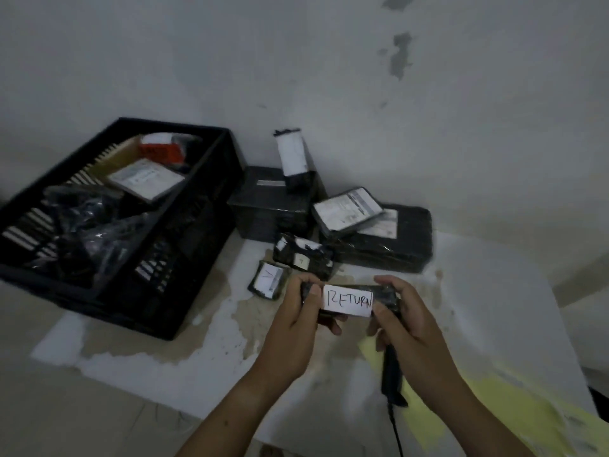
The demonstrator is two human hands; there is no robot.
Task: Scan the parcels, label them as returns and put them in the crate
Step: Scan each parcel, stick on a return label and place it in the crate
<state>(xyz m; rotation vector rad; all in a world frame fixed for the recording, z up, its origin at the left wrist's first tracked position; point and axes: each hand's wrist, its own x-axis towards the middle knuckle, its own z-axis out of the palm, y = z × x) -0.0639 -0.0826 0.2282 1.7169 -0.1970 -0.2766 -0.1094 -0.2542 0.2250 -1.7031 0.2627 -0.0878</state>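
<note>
Both my hands hold a small black parcel (385, 296) over the table, low in the middle of the view. A white label reading RETURN (347, 300) lies across its top. My left hand (296, 319) grips the parcel's left end with the thumb on top. My right hand (400, 321) grips its right end, thumb at the label's edge. The black crate (184, 232) stands at the left with several parcels inside. Several black wrapped parcels (379, 239) lie heaped against the wall beyond my hands. A black corded scanner (392, 377) lies on the table under my right hand.
A white stained sheet (197, 351) covers the table. Yellow paper (494, 410) lies at the lower right beneath the scanner. A small parcel with a white label (269, 280) sits just left of my left hand. The grey wall (329, 77) stands close behind.
</note>
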